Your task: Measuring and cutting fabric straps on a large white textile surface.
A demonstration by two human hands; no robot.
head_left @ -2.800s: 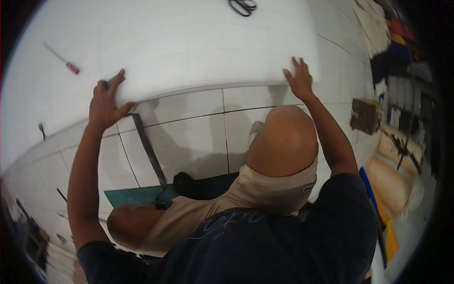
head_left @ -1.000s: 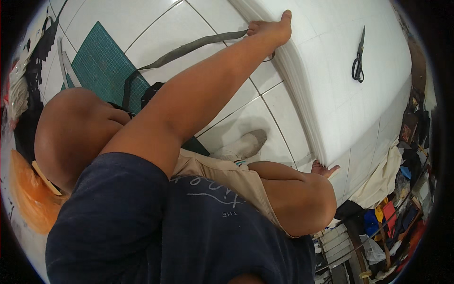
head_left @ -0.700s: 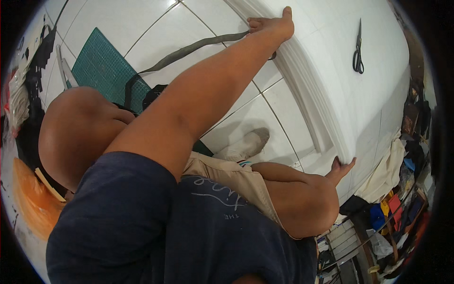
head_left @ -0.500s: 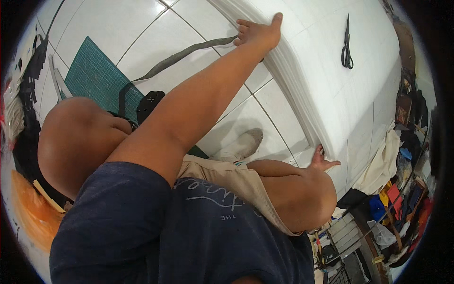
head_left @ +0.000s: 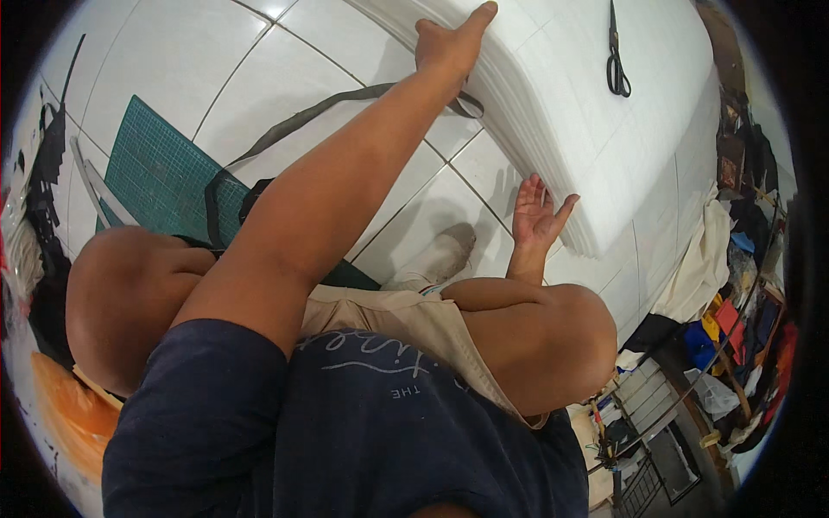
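While the right hand (head_left: pixel 535 219) is spread at two o'clock, white sheets (head_left: pixel 596 129) are touched at twelve by the left hand (head_left: pixel 449 45), hold unclear.

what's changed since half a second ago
The right hand has moved from the corner of the white layered stack along its edge, toward the left hand, palm up. The left hand stays at that edge; the black scissors still lie on top.

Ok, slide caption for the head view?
Left hand and right hand at the edge of layered white sheets, black scissors on top.
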